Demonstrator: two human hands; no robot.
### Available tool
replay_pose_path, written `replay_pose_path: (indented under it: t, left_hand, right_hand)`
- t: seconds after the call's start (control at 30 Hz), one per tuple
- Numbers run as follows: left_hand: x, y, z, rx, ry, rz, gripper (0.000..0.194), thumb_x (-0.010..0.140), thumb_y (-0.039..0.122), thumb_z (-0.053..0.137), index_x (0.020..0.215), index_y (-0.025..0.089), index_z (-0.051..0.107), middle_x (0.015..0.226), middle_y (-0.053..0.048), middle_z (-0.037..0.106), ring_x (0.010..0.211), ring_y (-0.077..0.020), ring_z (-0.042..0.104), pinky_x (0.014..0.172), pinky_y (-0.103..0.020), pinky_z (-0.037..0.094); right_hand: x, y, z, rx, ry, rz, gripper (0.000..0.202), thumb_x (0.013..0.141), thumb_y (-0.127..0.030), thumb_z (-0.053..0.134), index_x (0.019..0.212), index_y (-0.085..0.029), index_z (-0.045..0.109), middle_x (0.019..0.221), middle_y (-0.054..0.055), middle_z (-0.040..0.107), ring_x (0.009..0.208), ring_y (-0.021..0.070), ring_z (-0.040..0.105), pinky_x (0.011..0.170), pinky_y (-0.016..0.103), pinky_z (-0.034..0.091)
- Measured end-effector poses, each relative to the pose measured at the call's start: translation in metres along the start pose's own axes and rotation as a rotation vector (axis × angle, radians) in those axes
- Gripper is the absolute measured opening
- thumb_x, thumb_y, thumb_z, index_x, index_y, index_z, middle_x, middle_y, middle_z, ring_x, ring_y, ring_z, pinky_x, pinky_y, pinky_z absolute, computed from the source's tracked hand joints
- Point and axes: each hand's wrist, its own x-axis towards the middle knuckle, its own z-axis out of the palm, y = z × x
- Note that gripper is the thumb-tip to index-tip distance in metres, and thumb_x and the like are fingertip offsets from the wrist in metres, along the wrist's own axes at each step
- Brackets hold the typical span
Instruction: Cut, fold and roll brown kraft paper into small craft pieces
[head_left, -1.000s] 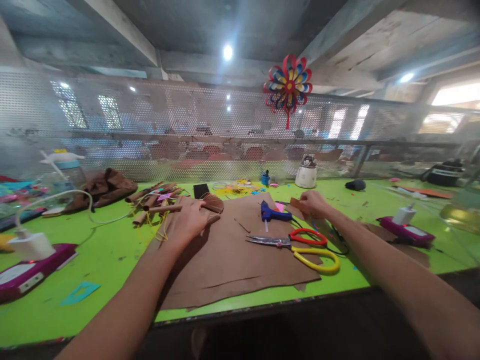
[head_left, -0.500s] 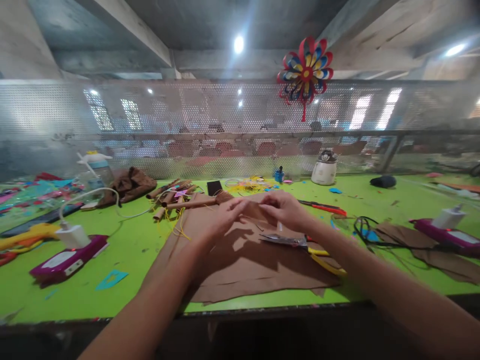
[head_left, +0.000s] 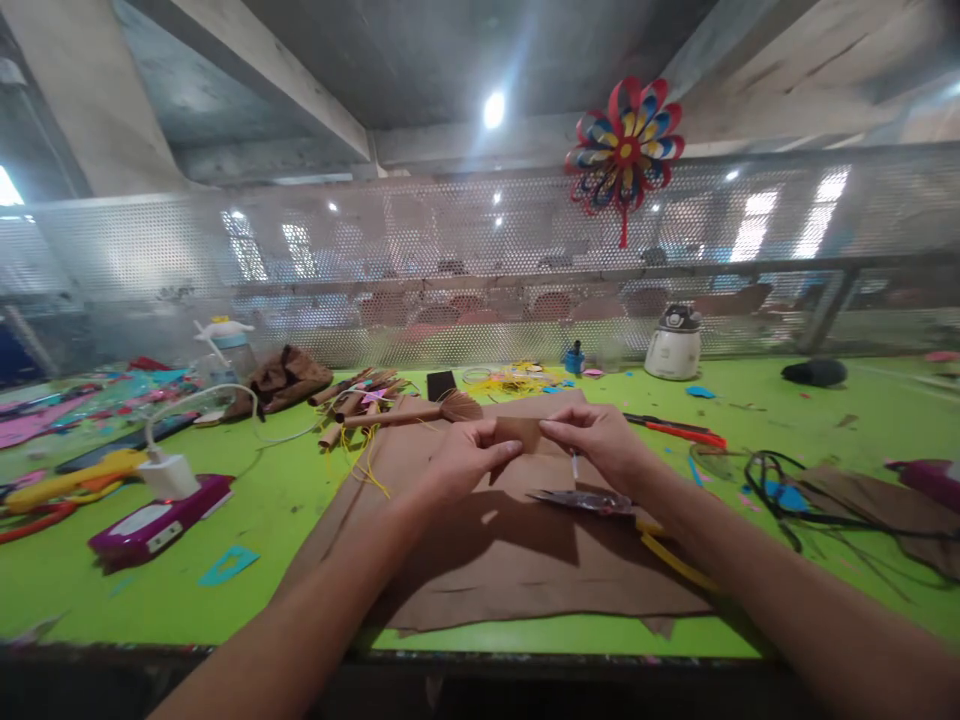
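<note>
Between my two hands a small piece of brown paper (head_left: 519,434) is held up, pinched at each side. My left hand (head_left: 472,455) grips its left edge with thumb and fingers. On the other edge, my right hand (head_left: 592,440) pinches with thumb and forefinger. Under them a large brown paper sheet (head_left: 480,570) lies on the green table. Scissors with yellow handles (head_left: 585,501) rest on the sheet below my right hand, partly hidden by my right forearm. Just behind my left hand lies a rolled brown paper stick with a fanned, fringed end (head_left: 457,407).
Rolled paper tubes with yellow string (head_left: 352,405) lie at the back left. Purple power strips (head_left: 161,520) sit at both sides. A red-handled tool (head_left: 686,433), a black cable (head_left: 772,490) and a white bottle (head_left: 673,345) are on the right. A mesh panel (head_left: 450,250) stands behind.
My view has shifted slightly left. My hands have drawn a little apart, and the small brown paper now shows flat between them.
</note>
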Motion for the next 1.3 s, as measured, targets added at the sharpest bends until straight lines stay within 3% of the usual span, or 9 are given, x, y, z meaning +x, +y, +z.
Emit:
replay_pose_path:
  t: [0.17,0.37,0.57,0.73,0.93,1.03,1.1,1.2,1.3]
  left_hand:
    - [-0.002,0.005,0.006,-0.016,0.040,-0.069,0.038,0.060,0.022,0.074,0.095,0.011,0.066,0.088,-0.007,0.067,0.077,-0.0172,0.058,0.073,-0.029,0.043]
    - [0.006,-0.008,0.008,-0.001,0.085,-0.062,0.035,0.057,0.024,0.077,0.086,0.010,0.066,0.079,-0.006,0.067,0.068,-0.0151,0.057,0.068,-0.028,0.043]
    - [0.008,-0.017,0.011,-0.115,0.059,-0.096,0.035,0.068,0.033,0.069,0.094,0.011,0.065,0.082,-0.009,0.067,0.064,-0.0156,0.059,0.063,-0.029,0.046]
    - [0.000,-0.013,0.012,-0.058,0.111,-0.036,0.034,0.073,0.034,0.062,0.100,0.015,0.063,0.089,-0.007,0.066,0.068,-0.0167,0.059,0.061,-0.029,0.047]
    - [0.000,-0.018,0.004,0.198,0.225,0.136,0.029,0.079,0.040,0.052,0.088,0.016,0.065,0.085,-0.005,0.066,0.083,-0.0218,0.058,0.073,-0.029,0.043]
    - [-0.003,-0.013,0.003,0.326,0.301,0.203,0.028,0.079,0.040,0.052,0.085,0.017,0.066,0.085,-0.005,0.066,0.084,-0.0223,0.057,0.073,-0.028,0.041]
    - [-0.007,-0.005,0.006,0.309,0.306,0.155,0.026,0.077,0.038,0.054,0.087,0.017,0.065,0.085,-0.005,0.067,0.082,-0.0217,0.057,0.070,-0.027,0.041]
    - [-0.012,0.006,0.009,0.232,0.259,0.037,0.024,0.072,0.032,0.060,0.090,0.016,0.064,0.085,-0.006,0.067,0.081,-0.0210,0.058,0.067,-0.026,0.042]
    - [-0.012,0.008,0.009,0.127,0.201,0.006,0.033,0.065,0.026,0.067,0.096,0.017,0.062,0.087,-0.005,0.067,0.082,-0.0204,0.058,0.069,-0.027,0.044]
  right_hand:
    - [-0.001,0.000,-0.001,0.114,0.042,0.011,0.031,0.058,-0.043,0.075,0.059,-0.015,0.063,0.046,-0.005,0.048,0.046,0.0068,0.037,0.047,0.024,0.031]
    - [0.002,0.012,-0.002,0.336,-0.026,0.161,0.033,0.053,-0.044,0.079,0.066,-0.016,0.067,0.063,0.002,0.064,0.055,0.0129,0.054,0.053,0.027,0.043]
    - [0.002,0.014,-0.001,0.295,-0.055,0.134,0.031,0.055,-0.045,0.077,0.059,-0.017,0.066,0.054,-0.001,0.058,0.052,0.0128,0.051,0.053,0.028,0.043]
    - [0.001,0.012,0.001,0.252,-0.066,0.075,0.038,0.062,-0.048,0.073,0.048,-0.017,0.055,0.047,-0.002,0.048,0.053,0.0127,0.047,0.055,0.029,0.043]
    - [0.002,0.019,0.002,0.294,-0.111,0.085,0.036,0.064,-0.049,0.072,0.056,-0.015,0.062,0.059,0.000,0.056,0.058,0.0116,0.051,0.064,0.029,0.046]
    - [0.001,0.020,0.002,0.276,-0.095,0.093,0.030,0.063,-0.043,0.074,0.072,-0.014,0.070,0.069,0.002,0.063,0.064,0.0122,0.055,0.068,0.029,0.047]
    - [-0.001,0.019,0.003,0.280,-0.098,0.097,0.032,0.061,-0.040,0.076,0.080,-0.015,0.071,0.075,0.004,0.067,0.067,0.0138,0.058,0.070,0.030,0.047]
    - [-0.003,0.016,0.003,0.280,-0.098,0.070,0.029,0.061,-0.039,0.076,0.076,-0.015,0.071,0.072,0.003,0.067,0.066,0.0147,0.059,0.067,0.030,0.048]
    - [-0.006,0.014,0.003,0.274,-0.117,0.079,0.027,0.062,-0.039,0.076,0.076,-0.016,0.071,0.071,0.003,0.068,0.064,0.0145,0.059,0.065,0.029,0.047]
